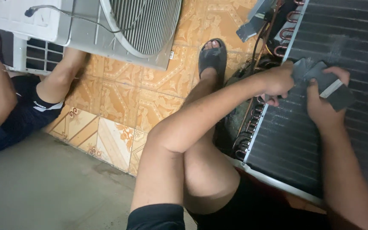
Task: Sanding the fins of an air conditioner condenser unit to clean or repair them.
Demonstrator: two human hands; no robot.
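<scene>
Both hands work over a dark finned coil panel (303, 140) that lies flat in front of the person, its bright metal edge running diagonally beside the raised knee. The left hand (277, 80) is closed, fingers curled down against the upper edge of the panel, where it grips one end of a small dark grey tool (320, 76). The right hand (322, 102) is also closed on that tool, thumb up along its side, with a pale band of the tool showing beyond the fingers. The tool rests against the fins, near the top left part of the panel. Copper tube bends (288, 32) line the panel's left edge, and dark cables run down past them. The person's foot in a black sandal (213, 57) stands on the patterned orange floor tiles (124, 98). Farther left, well apart from the panel, a white air-conditioner casing (86, 25) with a round grille lies on the tiles, and another person in dark clothes (18, 110) sits against it, one hand raised to its corner.
</scene>
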